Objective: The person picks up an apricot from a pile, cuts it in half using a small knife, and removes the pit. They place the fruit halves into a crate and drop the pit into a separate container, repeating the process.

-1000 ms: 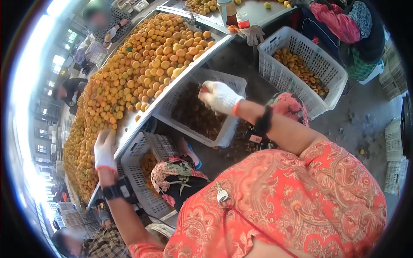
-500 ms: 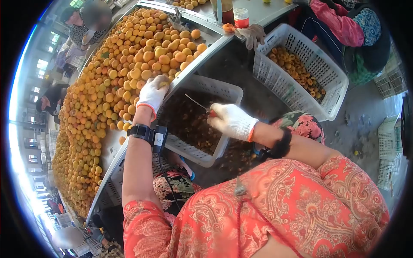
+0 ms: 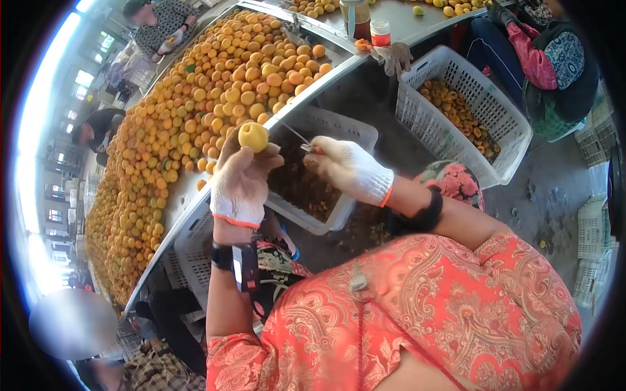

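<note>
My left hand (image 3: 240,179), in a white glove, holds a yellow-orange apricot (image 3: 253,136) up at the fingertips. My right hand (image 3: 345,168), also gloved, grips a small knife (image 3: 300,140) with a red handle; its thin blade points left toward the apricot, a short gap from it. Both hands hover over a white plastic crate (image 3: 345,133) holding dark pits. Left of them a long metal table (image 3: 195,195) carries a big heap of apricots (image 3: 189,111).
A second white crate (image 3: 502,114) of halved apricots stands at the right. A person in dark and pink sleeves (image 3: 548,58) sits beside it. A jar (image 3: 379,31) and a glove lie on the far table end. Other workers sit along the table's left side. Another crate sits under the table.
My left hand has lifted an apricot off the heap and brought it up in front of me. My right hand with the knife has risen toward it.
</note>
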The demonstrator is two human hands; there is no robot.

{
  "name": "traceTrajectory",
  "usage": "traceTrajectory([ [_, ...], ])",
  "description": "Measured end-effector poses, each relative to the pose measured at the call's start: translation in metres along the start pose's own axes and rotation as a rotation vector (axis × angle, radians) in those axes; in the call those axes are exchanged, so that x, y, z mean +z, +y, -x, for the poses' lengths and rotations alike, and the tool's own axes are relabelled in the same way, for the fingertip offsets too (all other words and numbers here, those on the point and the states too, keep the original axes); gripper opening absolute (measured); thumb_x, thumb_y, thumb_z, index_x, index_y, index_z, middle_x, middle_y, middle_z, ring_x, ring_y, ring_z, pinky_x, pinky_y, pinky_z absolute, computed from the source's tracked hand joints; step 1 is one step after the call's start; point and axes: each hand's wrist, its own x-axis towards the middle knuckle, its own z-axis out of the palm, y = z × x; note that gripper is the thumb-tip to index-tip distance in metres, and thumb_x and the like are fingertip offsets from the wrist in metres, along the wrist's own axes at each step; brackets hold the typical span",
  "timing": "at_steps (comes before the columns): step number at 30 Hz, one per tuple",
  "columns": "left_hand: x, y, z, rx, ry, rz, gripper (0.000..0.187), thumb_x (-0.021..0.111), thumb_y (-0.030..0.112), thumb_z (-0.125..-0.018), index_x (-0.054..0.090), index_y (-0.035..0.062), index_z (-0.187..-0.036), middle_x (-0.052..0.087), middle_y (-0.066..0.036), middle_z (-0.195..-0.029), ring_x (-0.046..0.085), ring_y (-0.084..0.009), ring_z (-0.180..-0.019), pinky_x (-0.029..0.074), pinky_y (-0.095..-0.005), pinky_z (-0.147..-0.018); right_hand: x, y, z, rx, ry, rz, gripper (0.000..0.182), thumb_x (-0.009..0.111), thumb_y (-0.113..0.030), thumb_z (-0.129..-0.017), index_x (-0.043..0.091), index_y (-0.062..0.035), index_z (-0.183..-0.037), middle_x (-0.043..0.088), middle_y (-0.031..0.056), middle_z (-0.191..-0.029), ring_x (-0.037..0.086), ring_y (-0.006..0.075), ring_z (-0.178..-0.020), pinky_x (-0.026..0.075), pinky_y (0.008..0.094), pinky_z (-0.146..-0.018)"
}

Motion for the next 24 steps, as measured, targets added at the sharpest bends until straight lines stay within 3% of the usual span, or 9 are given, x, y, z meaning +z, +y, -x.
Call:
traceTrajectory([
  [1,0.008,0.001,0.015,0.001,0.011,0.0,0.046,0.061,0.007,-0.087,0.05,-0.001,-0.131,0.063,-0.019,-0.112,0.067,-0.0325,-0.092,0.059,-0.0461,-0.079,0.007,-0.006,0.004,-0.04,-0.019,0.032,0.02,0.058,-0.02,-0.097,0.055,-0.0004,-0.102,0.065,0.0208,-0.085,0.066,0.0341,-0.081,0.049,0.0389,-0.07],
  [2,0.018,0.002,0.029,0.03,0.014,0.007,0.046,0.062,0.007,-0.087,0.051,-0.0009,-0.13,0.063,-0.019,-0.113,0.066,-0.0329,-0.093,0.059,-0.0459,-0.079,0.015,-0.008,0.009,-0.163,-0.004,0.1,0.016,0.056,-0.019,-0.099,0.055,-0.0031,-0.102,0.059,0.0077,-0.078,0.056,0.0096,-0.072,0.048,0.0282,-0.065],
  [3,0.023,0.003,0.039,0.064,0.015,0.016,0.046,0.062,0.007,-0.086,0.051,-0.0008,-0.13,0.063,-0.019,-0.114,0.066,-0.0332,-0.094,0.059,-0.0458,-0.079,0.02,-0.018,0.015,-0.164,-0.013,0.1,0.016,0.056,-0.019,-0.099,0.055,-0.0031,-0.102,0.059,0.0077,-0.078,0.056,0.0096,-0.072,0.048,0.0282,-0.065],
  [5,0.026,0.005,0.055,0.08,-0.001,0.061,0.046,0.064,0.008,-0.086,0.051,-0.0007,-0.13,0.063,-0.019,-0.113,0.065,-0.0343,-0.096,0.058,-0.0446,-0.079,0.025,-0.044,0.027,-0.075,-0.143,0.076,0.018,0.057,-0.021,-0.099,0.055,-0.0034,-0.101,0.06,0.0093,-0.077,0.059,0.0124,-0.066,0.048,0.0299,-0.06],
  [10,0.045,0.011,0.085,0.199,0.047,0.104,0.051,0.068,0.01,-0.085,0.051,0.0003,-0.131,0.062,-0.018,-0.115,0.064,-0.0336,-0.1,0.054,-0.0441,-0.087,0.04,-0.062,0.041,-0.162,-0.151,0.043,0.021,0.057,-0.024,-0.099,0.053,-0.0037,-0.098,0.058,0.008,-0.072,0.06,0.0132,-0.063,0.048,0.0306,-0.058],
  [12,0.045,0.014,0.09,0.219,0.01,0.113,0.054,0.072,0.008,-0.082,0.051,0.0005,-0.132,0.062,-0.016,-0.117,0.064,-0.0326,-0.101,0.053,-0.0432,-0.088,0.044,-0.066,0.043,-0.194,-0.156,0.078,0.03,0.056,-0.03,-0.098,0.055,-0.0003,-0.102,0.064,0.0251,-0.088,0.063,0.0437,-0.087,0.049,0.0464,-0.072],
  [18,0.045,0.024,0.1,0.361,0.024,-0.077,0.049,0.064,0.007,-0.086,0.05,-0.0005,-0.133,0.063,-0.017,-0.115,0.064,-0.0315,-0.099,0.054,-0.0415,-0.086,0.05,-0.082,0.05,-0.129,-0.161,0.134,0.027,0.057,-0.028,-0.097,0.054,-0.0014,-0.097,0.061,0.0242,-0.08,0.062,0.0434,-0.08,0.047,0.0444,-0.067],
  [22,0.053,0.031,0.105,0.476,0.097,-0.182,0.053,0.066,0.006,-0.084,0.049,-0.0003,-0.133,0.062,-0.016,-0.117,0.064,-0.0308,-0.099,0.053,-0.0406,-0.086,0.051,-0.082,0.054,-0.102,-0.188,0.086,0.027,0.058,-0.028,-0.097,0.053,-0.0016,-0.095,0.058,0.0229,-0.075,0.06,0.0423,-0.074,0.046,0.0419,-0.064],
  [24,0.056,0.035,0.109,0.49,0.066,-0.113,0.056,0.067,-0.006,-0.078,0.051,0.0015,-0.131,0.059,-0.013,-0.119,0.064,-0.0282,-0.099,0.053,-0.0383,-0.086,0.051,-0.08,0.057,-0.227,-0.144,0.015,0.027,0.058,-0.028,-0.097,0.052,-0.002,-0.092,0.055,0.0213,-0.072,0.057,0.04,-0.069,0.045,0.0404,-0.063],
])
